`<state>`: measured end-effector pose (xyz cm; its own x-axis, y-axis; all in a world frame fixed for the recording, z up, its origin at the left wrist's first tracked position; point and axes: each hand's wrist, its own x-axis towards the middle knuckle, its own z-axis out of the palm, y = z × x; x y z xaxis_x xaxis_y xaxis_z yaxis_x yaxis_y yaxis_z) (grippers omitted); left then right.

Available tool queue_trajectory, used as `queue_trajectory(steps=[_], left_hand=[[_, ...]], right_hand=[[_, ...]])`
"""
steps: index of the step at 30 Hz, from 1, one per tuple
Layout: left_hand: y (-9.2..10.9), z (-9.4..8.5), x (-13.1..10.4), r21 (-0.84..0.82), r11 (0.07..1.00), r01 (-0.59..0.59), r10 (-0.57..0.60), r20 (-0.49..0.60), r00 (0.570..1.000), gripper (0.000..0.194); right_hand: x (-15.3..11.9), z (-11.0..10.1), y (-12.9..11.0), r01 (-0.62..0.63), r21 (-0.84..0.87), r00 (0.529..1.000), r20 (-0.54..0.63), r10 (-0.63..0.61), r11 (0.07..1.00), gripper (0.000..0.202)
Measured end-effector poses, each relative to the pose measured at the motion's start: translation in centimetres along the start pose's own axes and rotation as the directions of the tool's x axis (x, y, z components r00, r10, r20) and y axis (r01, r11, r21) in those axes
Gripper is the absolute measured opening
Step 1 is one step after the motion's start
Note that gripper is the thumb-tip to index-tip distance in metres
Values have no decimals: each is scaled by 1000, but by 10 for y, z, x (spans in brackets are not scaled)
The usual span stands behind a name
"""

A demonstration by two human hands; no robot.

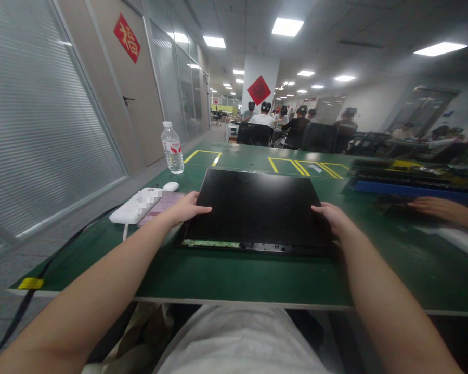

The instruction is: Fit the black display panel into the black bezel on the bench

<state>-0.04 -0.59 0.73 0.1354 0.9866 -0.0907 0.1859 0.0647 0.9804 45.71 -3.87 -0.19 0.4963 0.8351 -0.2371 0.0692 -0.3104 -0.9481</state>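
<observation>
Between my two hands is a flat black display panel (253,208), its dark glossy face turned up. My left hand (186,208) grips its left edge, thumb lying on top and fingers out of sight beneath. On the opposite edge my right hand (330,217) holds it the same way. Under the panel's near edge a black frame (284,247) shows, with a strip of green circuit board (210,243) along its left part. Whether the panel touches the frame I cannot tell.
Left on the green table (257,280) are a water bottle (172,150), a white power bank (134,205) and a white mouse-shaped thing (170,186). At right, a co-worker's hand (444,210) is beside stacked dark panels (405,176) with a blue edge. Yellow tape marks the far side.
</observation>
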Motion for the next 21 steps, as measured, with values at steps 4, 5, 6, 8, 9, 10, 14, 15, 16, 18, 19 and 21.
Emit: queue_trajectory(steps=[4, 5, 6, 8, 9, 10, 14, 15, 16, 18, 19, 21], left_hand=[[-1, -1, 1, 2, 1000, 3, -3, 3, 1000, 71], [-1, -1, 1, 0, 1000, 4, -4, 4, 1000, 71], [-1, -1, 1, 0, 1000, 5, -5, 3, 1000, 71], [-1, -1, 0, 1, 1000, 3, -3, 0, 1000, 72], [-1, -1, 0, 0, 1000, 2, -2, 1, 1000, 72], [-1, -1, 0, -6, 1000, 3, -3, 3, 1000, 72], [-1, 1, 1, -71, 997, 11, -10, 13, 1000, 75], [0, 1, 1, -87, 996, 12, -11, 11, 1000, 76], [0, 1, 0, -99, 995, 12, -11, 8, 1000, 76], [0, 2, 0, -111, 994, 12, -11, 5, 1000, 77], [0, 2, -1, -113, 994, 13, -13, 4, 1000, 76], [1, 2, -1, -116, 993, 19, -19, 7, 1000, 76]], right_hand=[[1, 0, 1, 2, 5, 1000, 20, -2, 1000, 22], [1, 0, 1, 1, 3, 1000, 26, -1, 1000, 22], [1, 0, 1, -4, 3, 1000, 28, 4, 1000, 22], [-1, 0, -1, -18, 6, 1000, 22, 18, 1000, 22], [-2, 0, -1, -24, 8, 1000, 18, 24, 1000, 21], [-3, 1, -2, -28, 10, 999, 17, 27, 1000, 21], [-6, 2, -4, -32, 4, 999, 22, 32, 999, 19], [-6, 2, -4, -29, 5, 999, 23, 29, 1000, 18], [-5, 2, -4, -25, 8, 999, 22, 24, 1000, 18], [-4, 2, -2, -15, 12, 1000, 18, 15, 1000, 18], [-3, 2, -2, -11, 13, 1000, 16, 11, 1000, 18], [-1, 1, -1, -10, 10, 1000, 17, 10, 1000, 19]])
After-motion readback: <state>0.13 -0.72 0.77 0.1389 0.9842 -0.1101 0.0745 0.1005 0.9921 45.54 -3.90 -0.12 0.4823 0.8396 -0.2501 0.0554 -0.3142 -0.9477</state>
